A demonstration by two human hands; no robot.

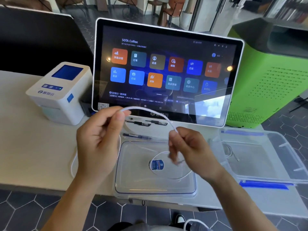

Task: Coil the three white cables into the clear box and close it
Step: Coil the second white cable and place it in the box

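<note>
- On a pale tabletop [33, 147] in front of a point-of-sale touchscreen [165, 70], a shallow clear tray [155, 189] with a round blue sticker sits directly below the person's hands; it is probably the lid. A deeper clear box [266, 157] with blue clips stands just to its right, open, with what looks like one coiled cable already in it.
- A white label printer [61, 92] stands to the left of the screen, and a green cabinet [270, 77] to its right.
- The left hand [98, 144] is curled, thumb and forefinger pinched on a white cable [150, 110]. The right hand [190, 150] pinches the same cable further along, its lower fingers blurred.
- Between the two pinches the white cable arches up in a smooth bow above the tray; the rest trails off the tabletop's left side in a loose loop. Another white loop [191, 222] shows near the person's lap, and it cannot be told whether this is the same cable.
- The cable is thin, round and plain white, and its plugs cannot be seen here. By its springy arch it appears light and flexible, yet likely to uncoil if released. It is best held by pinching the gathered loops together where they cross, not at the ends.
</note>
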